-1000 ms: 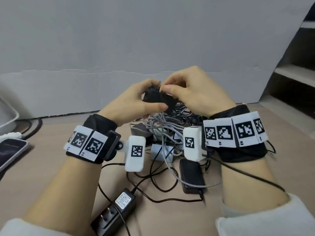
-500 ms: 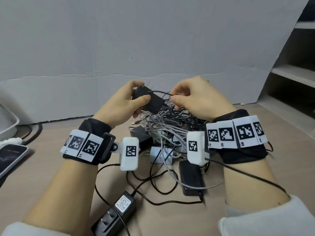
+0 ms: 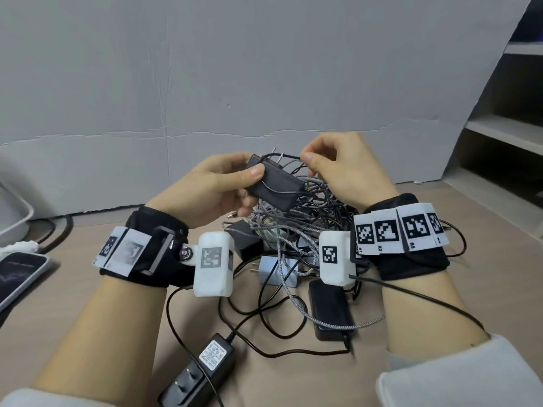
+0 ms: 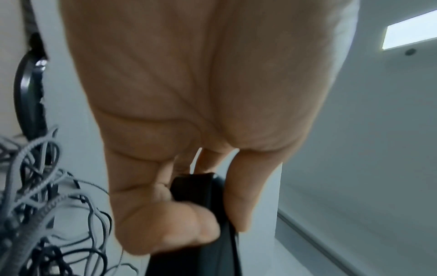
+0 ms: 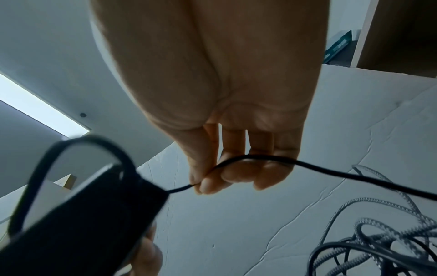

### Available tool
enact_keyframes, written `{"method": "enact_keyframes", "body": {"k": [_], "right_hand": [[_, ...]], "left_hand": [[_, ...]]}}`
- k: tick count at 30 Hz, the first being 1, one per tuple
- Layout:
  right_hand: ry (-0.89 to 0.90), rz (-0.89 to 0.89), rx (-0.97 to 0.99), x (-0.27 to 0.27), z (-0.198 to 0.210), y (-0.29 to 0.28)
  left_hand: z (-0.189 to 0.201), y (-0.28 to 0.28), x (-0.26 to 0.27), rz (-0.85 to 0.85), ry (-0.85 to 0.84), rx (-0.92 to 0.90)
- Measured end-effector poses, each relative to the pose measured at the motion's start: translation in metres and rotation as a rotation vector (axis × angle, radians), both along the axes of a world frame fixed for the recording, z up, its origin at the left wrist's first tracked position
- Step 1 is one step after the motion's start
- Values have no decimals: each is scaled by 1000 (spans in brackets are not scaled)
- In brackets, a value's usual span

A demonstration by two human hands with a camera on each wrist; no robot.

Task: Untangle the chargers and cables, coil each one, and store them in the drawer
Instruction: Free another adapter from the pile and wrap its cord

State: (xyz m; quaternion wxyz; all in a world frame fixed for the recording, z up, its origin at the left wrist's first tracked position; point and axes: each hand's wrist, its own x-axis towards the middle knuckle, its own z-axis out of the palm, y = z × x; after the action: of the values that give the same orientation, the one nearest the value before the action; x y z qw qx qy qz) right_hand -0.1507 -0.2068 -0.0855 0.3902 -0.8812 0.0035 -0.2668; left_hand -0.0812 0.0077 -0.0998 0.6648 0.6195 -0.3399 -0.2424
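My left hand point(image 3: 232, 183) grips a black charger brick point(image 3: 274, 183) above the heap, thumb on its top face, prongs pointing away. The brick point(image 4: 208, 214) shows between thumb and fingers in the left wrist view. My right hand point(image 3: 332, 168) pinches a thin black cable point(image 3: 289, 156) just right of the prongs; in the right wrist view this cable point(image 5: 319, 169) runs through my fingertips point(image 5: 210, 184) to the brick point(image 5: 89, 214). Below lies the tangle point(image 3: 296, 227) of grey braided and black cables.
On the table lie a black adapter with a label point(image 3: 205, 368) at the front, another black brick point(image 3: 330, 306), a pale blue plug point(image 3: 271, 270) and a small black adapter point(image 3: 241, 236). A phone point(image 3: 17, 274) lies far left. Grey board behind, shelves point(image 3: 505, 133) at right.
Both hands have risen a little and drawn apart. The left hand turned the brick so its prongs face away, and the right hand moved from the brick to pinching the thin cable.
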Motion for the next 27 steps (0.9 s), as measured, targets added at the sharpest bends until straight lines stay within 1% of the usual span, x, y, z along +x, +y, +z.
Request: {"method": "enact_keyframes", "body": {"k": [4, 8, 9, 11, 13, 16, 18, 19, 21, 23, 25, 27], "right_hand": [[90, 57, -25, 0, -1, 7], [242, 165, -40, -3, -1, 17], [274, 169, -46, -2, -1, 16], [323, 134, -83, -1, -2, 11], [317, 62, -109, 1, -3, 5], [266, -4, -100, 2, -4, 2], [260, -1, -140, -1, -1, 8], [262, 24, -172, -4, 2, 11], [275, 92, -230, -11, 7, 18], [271, 131, -257, -17, 10, 21], [253, 139, -213, -21, 13, 20], [208, 129, -145, -21, 15, 15]], "left_hand": [[2, -5, -1, -14, 91, -143], [3, -18, -4, 90, 270, -320], [4, -21, -3, 124, 320, -364], [11, -26, 2, 178, 407, -450], [23, -28, 10, 229, 492, -523], [41, -35, 22, 288, 556, -545], [48, -44, 24, 324, 497, -454], [50, -50, 24, 332, 425, -366], [51, -58, 21, 339, 217, -127], [51, -62, 18, 310, -8, 116], [51, -64, 18, 277, -174, 290], [51, -63, 18, 265, -294, 391]]}}
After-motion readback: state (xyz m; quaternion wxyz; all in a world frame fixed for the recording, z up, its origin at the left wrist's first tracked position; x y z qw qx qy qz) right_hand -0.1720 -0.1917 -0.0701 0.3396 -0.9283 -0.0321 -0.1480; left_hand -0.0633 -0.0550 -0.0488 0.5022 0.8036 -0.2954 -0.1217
